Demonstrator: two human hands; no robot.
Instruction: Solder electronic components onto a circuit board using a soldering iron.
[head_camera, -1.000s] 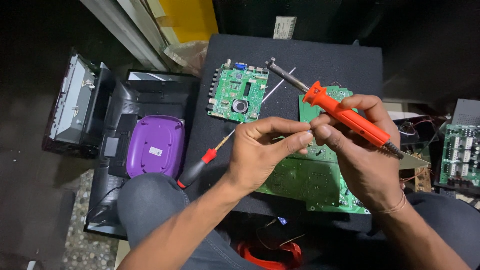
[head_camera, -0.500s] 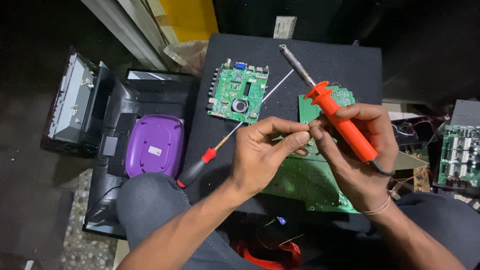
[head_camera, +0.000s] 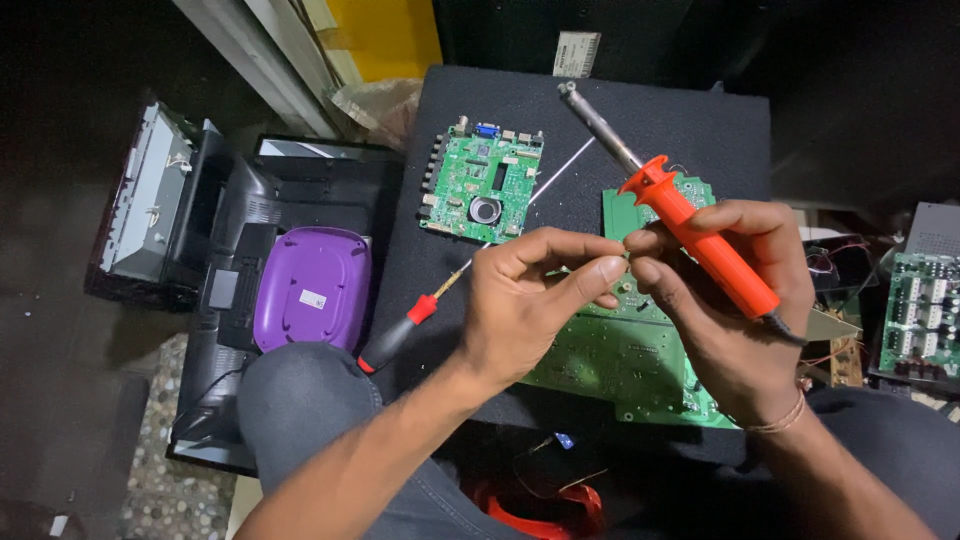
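Note:
My right hand (head_camera: 735, 310) grips an orange-handled soldering iron (head_camera: 700, 235), its metal tip pointing up and away to the far left. My left hand (head_camera: 530, 300) pinches its thumb and forefinger together right against my right fingertips; whatever sits between them is too small to see. Both hands hover over a large green circuit board (head_camera: 610, 360) lying on a black work surface (head_camera: 700, 130). A smaller green circuit board (head_camera: 483, 183) lies farther back to the left. A screwdriver with a red and black handle (head_camera: 400, 335) rests on the surface by my left wrist.
A purple oval device (head_camera: 312, 288) sits on black equipment at left, beside an opened metal chassis (head_camera: 140, 200). Another green board with white connectors (head_camera: 915, 315) and loose wires lies at right. Red cable (head_camera: 540, 505) lies below between my knees.
My right hand has swung the soldering iron so its tip points more upward and away. My left hand's pinched fingers stay against the right fingertips.

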